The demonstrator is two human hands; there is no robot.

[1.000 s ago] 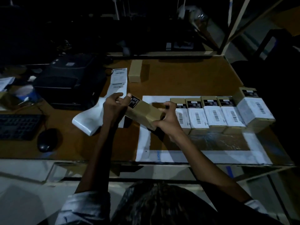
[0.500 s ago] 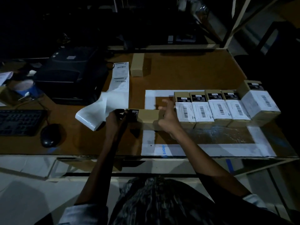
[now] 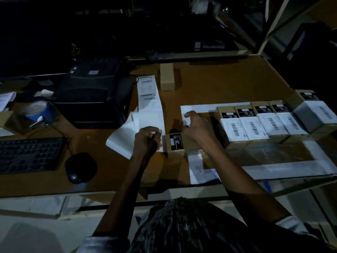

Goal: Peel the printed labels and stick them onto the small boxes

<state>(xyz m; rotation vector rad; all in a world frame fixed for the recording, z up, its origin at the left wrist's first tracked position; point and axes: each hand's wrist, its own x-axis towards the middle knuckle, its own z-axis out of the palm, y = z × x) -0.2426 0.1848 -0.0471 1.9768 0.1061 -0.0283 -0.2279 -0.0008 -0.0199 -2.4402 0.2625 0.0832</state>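
Two hands: right hand on matte cardboard box; left hand seemingly curled.

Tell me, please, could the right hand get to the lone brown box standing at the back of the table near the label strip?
Probably yes. The right hand hovers above the box in front, and only bare tabletop lies between it and the lone brown box; it would need a forward stretch.
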